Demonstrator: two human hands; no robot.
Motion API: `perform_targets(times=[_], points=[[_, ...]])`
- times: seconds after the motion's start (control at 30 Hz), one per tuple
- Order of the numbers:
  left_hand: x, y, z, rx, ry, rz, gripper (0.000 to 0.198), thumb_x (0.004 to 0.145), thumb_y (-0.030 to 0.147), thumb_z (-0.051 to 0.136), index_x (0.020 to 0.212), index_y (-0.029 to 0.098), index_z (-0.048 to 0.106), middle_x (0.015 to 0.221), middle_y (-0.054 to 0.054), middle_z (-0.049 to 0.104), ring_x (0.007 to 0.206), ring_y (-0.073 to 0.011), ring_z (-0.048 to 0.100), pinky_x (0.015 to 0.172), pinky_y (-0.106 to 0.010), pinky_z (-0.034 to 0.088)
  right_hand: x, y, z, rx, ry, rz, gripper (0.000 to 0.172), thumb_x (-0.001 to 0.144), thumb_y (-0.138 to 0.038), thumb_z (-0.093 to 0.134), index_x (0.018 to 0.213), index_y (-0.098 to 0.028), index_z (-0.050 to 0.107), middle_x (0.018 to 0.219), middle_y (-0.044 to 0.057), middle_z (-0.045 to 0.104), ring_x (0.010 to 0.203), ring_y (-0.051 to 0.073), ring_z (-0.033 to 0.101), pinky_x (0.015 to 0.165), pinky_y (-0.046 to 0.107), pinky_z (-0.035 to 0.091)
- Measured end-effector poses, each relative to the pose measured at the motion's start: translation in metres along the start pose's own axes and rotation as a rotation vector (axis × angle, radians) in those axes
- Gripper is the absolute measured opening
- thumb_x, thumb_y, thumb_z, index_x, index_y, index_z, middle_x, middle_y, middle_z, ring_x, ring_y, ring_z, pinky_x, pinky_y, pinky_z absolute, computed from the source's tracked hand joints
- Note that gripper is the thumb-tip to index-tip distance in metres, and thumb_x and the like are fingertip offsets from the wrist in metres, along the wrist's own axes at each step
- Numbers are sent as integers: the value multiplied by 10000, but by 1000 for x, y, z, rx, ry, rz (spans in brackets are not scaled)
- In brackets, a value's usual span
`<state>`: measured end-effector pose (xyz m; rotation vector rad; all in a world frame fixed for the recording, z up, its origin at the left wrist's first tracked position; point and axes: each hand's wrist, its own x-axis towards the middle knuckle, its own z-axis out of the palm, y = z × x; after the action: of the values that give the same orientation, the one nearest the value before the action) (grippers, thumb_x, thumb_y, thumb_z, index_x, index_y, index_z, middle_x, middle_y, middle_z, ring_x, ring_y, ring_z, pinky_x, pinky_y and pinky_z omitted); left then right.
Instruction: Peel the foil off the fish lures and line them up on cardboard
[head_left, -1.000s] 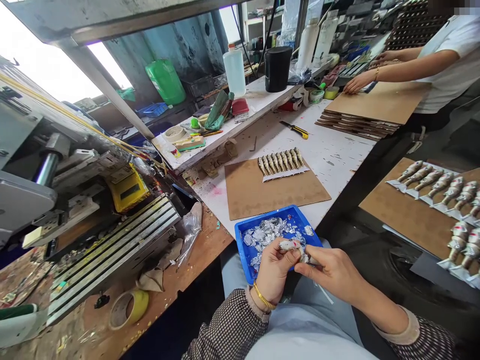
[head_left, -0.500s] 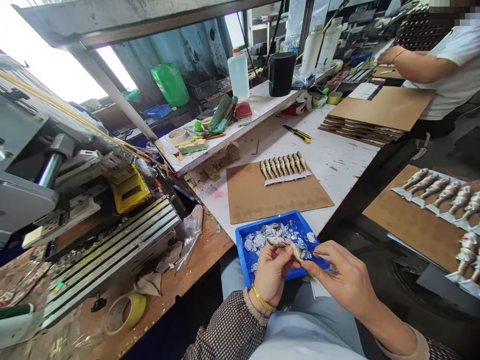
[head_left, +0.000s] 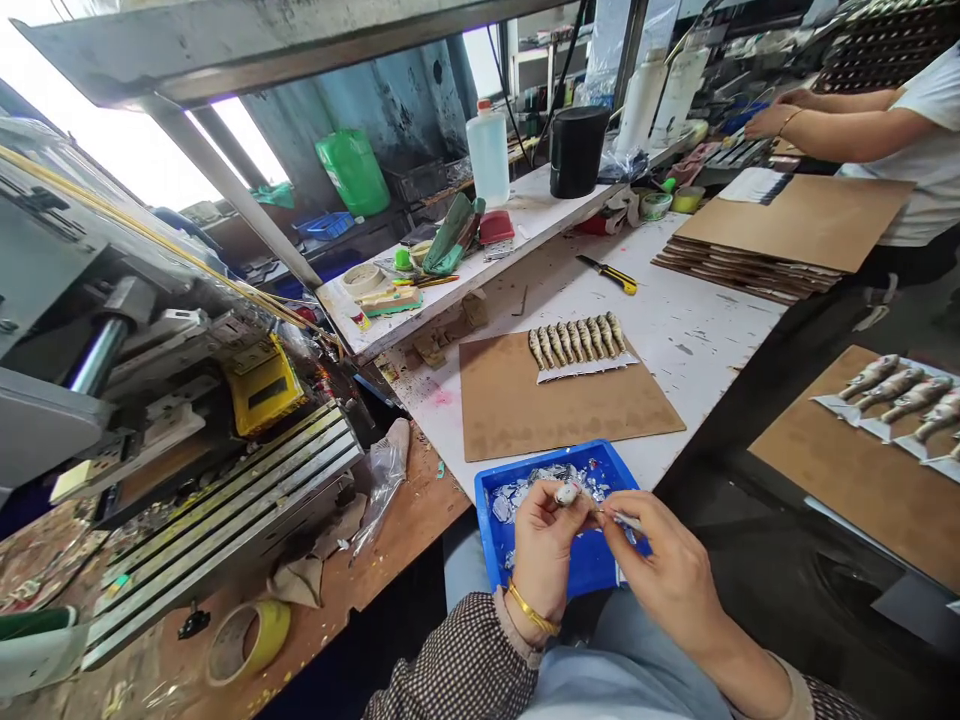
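Note:
My left hand [head_left: 546,540] is closed around a small fish-shaped lure [head_left: 568,494], whose pale rounded end with a red spot pokes up past the fingers. Pinched in my right hand [head_left: 660,550] is a thin pale stick-like thing [head_left: 627,520], its tip meeting the lure beside my left thumb. My fingers hide most of the lure. Beneath both hands a blue tray [head_left: 484,530] holds many silvery foil scraps [head_left: 510,500]. Beyond it, a row of similar fish-shaped lures [head_left: 576,342] lies on a white strip on a brown board [head_left: 517,420].
A yellow-handled utility knife [head_left: 609,273] lies on the white table. Brown boards [head_left: 817,220] are stacked at the back right, near another person's arm [head_left: 840,133]. More lures [head_left: 904,395] rest on a board at right. A slotted metal bed [head_left: 225,530] and tape roll [head_left: 247,640] are at left.
The lure has turned in my left hand, from lying sideways to pointing its end towards me. My right hand has come in closer to the left. The view has shifted slightly.

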<state>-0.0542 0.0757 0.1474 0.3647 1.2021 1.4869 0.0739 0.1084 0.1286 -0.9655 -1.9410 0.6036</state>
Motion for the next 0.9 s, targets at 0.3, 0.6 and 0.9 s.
perform_targets(times=[0.3,0.6,0.9], points=[[14,3,1,17,27,-33,308,724,343,855,831,154,636,776,5,631,704,-100,591,675,-234,539,1,7,5,21,-25,-122,162,915,-37,545,923,-199,546,844,29,642,803,146,626,760,282,530],[71,30,-27,122,87,-96,419,620,440,887,843,153,680,745,20,621,656,-90,578,584,-207,533,-7,53,-23,133,-75,507,252,871,-461,687,913,-213,680,889,40,750,742,172,708,628,218,572],[231,56,-50,393,132,-121,190,823,254,757,748,131,632,625,17,605,526,-74,536,501,-200,442,-25,98,-11,-9,-215,343,217,948,-385,542,925,-232,693,926,42,755,846,211,729,722,282,593]])
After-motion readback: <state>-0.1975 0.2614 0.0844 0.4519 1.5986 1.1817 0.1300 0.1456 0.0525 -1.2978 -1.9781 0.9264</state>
